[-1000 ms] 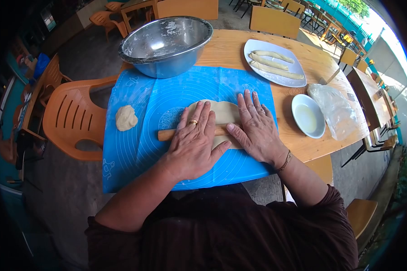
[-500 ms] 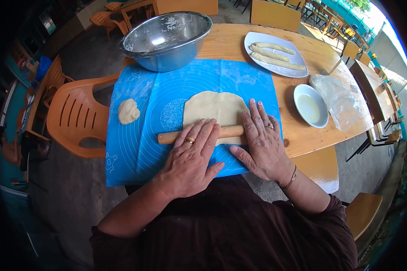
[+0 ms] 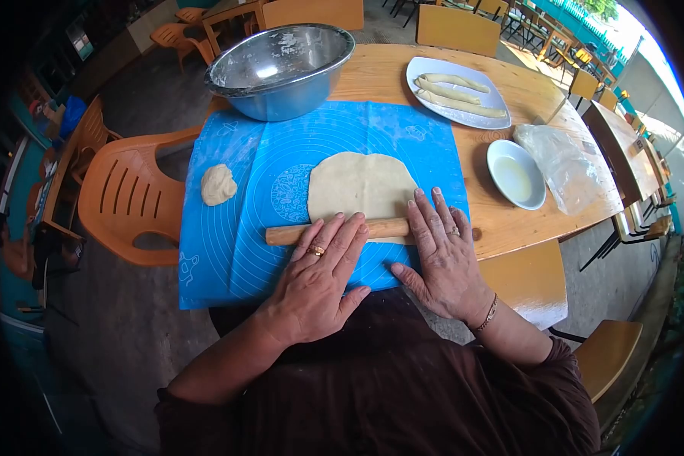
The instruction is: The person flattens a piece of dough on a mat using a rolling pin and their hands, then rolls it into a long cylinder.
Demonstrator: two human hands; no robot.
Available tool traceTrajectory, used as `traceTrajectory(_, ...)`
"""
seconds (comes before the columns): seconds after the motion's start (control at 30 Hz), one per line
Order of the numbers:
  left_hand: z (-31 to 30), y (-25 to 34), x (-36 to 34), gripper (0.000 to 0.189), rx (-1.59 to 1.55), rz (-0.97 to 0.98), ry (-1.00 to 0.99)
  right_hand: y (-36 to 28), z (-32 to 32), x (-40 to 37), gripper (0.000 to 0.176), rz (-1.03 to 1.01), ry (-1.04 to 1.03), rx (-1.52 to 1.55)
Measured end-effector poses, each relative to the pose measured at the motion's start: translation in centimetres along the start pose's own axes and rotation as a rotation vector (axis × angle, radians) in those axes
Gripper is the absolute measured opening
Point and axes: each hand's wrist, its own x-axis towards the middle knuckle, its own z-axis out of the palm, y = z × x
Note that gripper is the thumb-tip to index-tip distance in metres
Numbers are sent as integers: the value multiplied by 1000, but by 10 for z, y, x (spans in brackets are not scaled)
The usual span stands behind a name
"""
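A wooden rolling pin (image 3: 388,228) lies across the near edge of a flat sheet of dough (image 3: 361,182) on a blue silicone mat (image 3: 239,266). My left hand (image 3: 308,277) rests flat on the pin's left part, fingers stretched out. On its right end lies my right hand (image 3: 448,270), fingers also straight and not wrapped round it. That hand covers the pin's right tip. A small lump of dough (image 3: 218,185) sits on the mat's left side.
A large steel bowl (image 3: 296,95) stands behind the mat. Dough strips (image 3: 450,93) lie on a white plate (image 3: 494,118) at the back right. Nearer are a small bowl of liquid (image 3: 517,178) and a clear plastic bag (image 3: 570,171). An orange chair (image 3: 125,197) stands at left.
Both hands and the rolling pin have shifted slightly toward me, so more of the dough sheet shows beyond the pin. The camera view has moved a little.
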Motion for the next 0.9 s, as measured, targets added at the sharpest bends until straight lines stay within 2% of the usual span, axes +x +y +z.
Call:
traceTrajectory(0.23, -8, 2, -11, 64, -20, 48, 16, -8, -5, -14, 80, 1, -26, -23)
traceTrajectory(0.43, -6, -2, -12, 45, -45, 90, 111, -7, -9, -26, 76, -52, -34, 0)
traceTrajectory(0.53, -2, -6, -6, 37, -141, 66, 210, -6, -11, -31, 68, -69, 25, 27)
traceTrajectory(0.7, 9, -8, -4, 36, -48, -12, 294, 8, -3, -38, 52, -177, 219, 88)
traceTrajectory(0.73, 10, -8, -5, 36, -36, -11, 296, 7, -6, -35, 52, -182, 224, 85)
traceTrajectory(0.8, 5, -4, -5, 35, -51, 11, 299, 2, -13, -28, 48, -66, 237, 156)
traceTrajectory(0.9, -15, 0, -3, 33, -31, 43, 315, 7, -21, -18, 43, -77, 163, 183)
